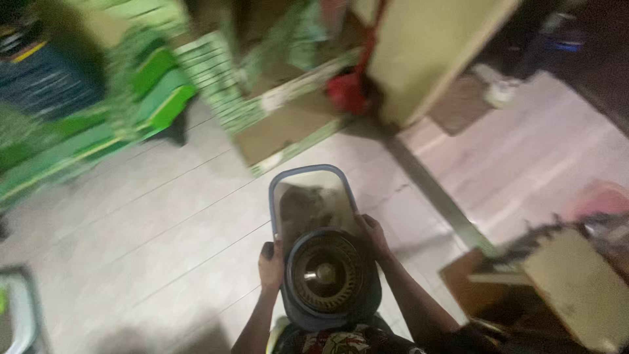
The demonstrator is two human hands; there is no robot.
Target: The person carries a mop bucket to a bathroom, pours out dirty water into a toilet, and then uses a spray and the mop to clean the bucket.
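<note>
- I see my left hand (270,263) gripping the mop bucket (322,246) on its 9 o'clock edge.
- My right hand (375,236) clasps the rim at 3 o'clock.
- The bucket hangs over the tiled floor (164,236), its round spinner basket (325,273) at 6 o'clock.
- Green cardboard boxes (262,98) sit at 12 o'clock.

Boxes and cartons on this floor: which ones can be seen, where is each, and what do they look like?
Green-and-white printed cartons: stacked top centre-left, rectangular, blurred.
Open brown cardboard box: centre top, green-and-white edges, flaps spread.
Green crates or boxes: far left, bright green, blurred.
Brown box: lower right, pale flap, dark items inside.
Mop bucket: centre, blue-rimmed, held by left hand and right hand; no label visible.
</note>
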